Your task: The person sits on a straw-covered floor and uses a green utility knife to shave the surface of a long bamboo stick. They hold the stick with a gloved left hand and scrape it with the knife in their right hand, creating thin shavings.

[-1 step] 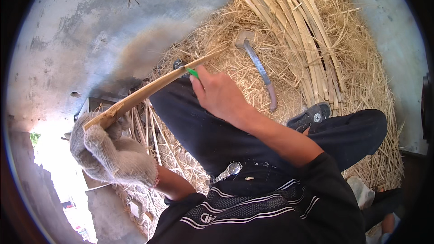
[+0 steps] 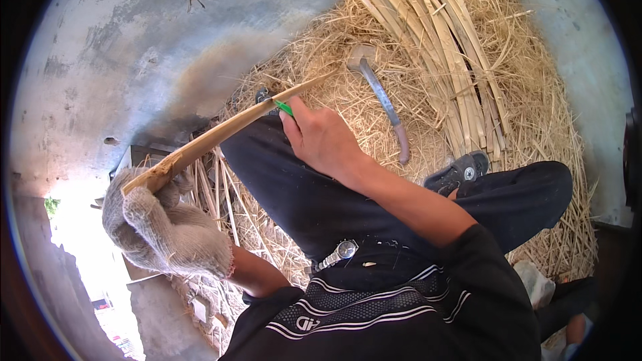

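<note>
A long split-bamboo strip (image 2: 224, 132) slants from lower left to upper right above my left leg. Its thick, rough end is gripped by my left hand (image 2: 167, 227), closed in a knitted work glove. The thin far end hangs over the shavings. My bare right hand (image 2: 326, 140) is closed around a small green-handled knife (image 2: 284, 107), held against the strip beyond its middle; most of the blade is hidden. A curved billhook (image 2: 381, 93) with a worn grip lies on the shavings to the right of the strip's tip.
Pale shavings (image 2: 321, 47) cover the floor. A bundle of bamboo strips (image 2: 455, 73) lies at the far right. Rough plastered walls (image 2: 167, 60) stand on both sides. A wristwatch (image 2: 346, 249) rests on my lap, above my crossed dark trousers. Part of another person (image 2: 568, 307) shows at lower right.
</note>
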Demonstrator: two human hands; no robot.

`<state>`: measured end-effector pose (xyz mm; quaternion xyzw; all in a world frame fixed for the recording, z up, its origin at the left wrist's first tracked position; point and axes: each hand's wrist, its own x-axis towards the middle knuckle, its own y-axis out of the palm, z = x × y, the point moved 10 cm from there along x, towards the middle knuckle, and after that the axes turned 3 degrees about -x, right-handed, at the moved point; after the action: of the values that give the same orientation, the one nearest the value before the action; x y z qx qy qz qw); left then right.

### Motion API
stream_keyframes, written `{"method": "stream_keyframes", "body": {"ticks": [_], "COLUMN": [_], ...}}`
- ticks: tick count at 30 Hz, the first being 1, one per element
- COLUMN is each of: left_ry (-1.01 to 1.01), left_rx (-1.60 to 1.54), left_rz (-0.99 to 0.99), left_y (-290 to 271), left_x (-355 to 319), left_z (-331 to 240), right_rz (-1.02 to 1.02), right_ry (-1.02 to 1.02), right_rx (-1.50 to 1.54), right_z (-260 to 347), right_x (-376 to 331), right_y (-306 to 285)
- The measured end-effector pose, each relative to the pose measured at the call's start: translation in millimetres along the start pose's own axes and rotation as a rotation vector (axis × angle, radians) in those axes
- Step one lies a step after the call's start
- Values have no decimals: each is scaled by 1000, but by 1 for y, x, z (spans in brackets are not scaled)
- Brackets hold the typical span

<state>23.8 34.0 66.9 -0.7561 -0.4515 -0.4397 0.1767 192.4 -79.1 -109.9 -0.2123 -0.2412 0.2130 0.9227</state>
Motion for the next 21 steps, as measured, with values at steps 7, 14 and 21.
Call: {"method": "stream_keyframes", "body": {"ticks": [7, 14, 21], "left_ry": [-79, 25, -17], "left_rx": [27, 214, 140], "left_rz": [166, 149, -147], "left_y": [-7, 32, -7], "left_x": [11, 8, 16], "left_z": [9, -9, 15], "right_rz": [139, 398, 431], "right_ry": [306, 816, 895], "right_rx": [-236, -778, -374], "right_z": [-126, -381, -385], "right_x": [18, -48, -128], "right_y": [39, 80, 65]}}
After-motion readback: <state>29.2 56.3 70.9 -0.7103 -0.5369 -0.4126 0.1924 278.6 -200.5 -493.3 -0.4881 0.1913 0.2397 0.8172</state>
